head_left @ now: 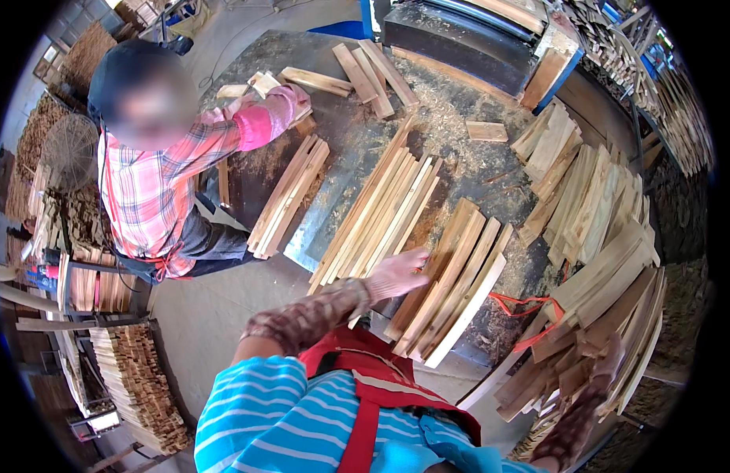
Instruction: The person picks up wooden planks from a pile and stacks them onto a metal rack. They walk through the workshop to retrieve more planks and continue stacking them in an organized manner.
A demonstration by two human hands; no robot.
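Note:
My left hand (398,274), in a pale pink glove, hovers at the near end of the table with its fingers apart, and I see nothing held in it. It is between a group of narrow wooden strips (381,213) on its left and a second group of wider wooden boards (457,280) on its right. Far over to the right, my right hand (609,361) reaches to a stack of loose boards (609,276). Its fingers blend into the wood, so their grip is hidden. Patterned sleeves cover both forearms.
A co-worker (176,158) in a plaid shirt and pink gloves handles short pieces across the dark table (325,193). Sawdust (444,118) lies near a machine (459,47) at the far end. An orange strap (530,315) hangs beside the right stack. A lumber pile (136,378) stands at left.

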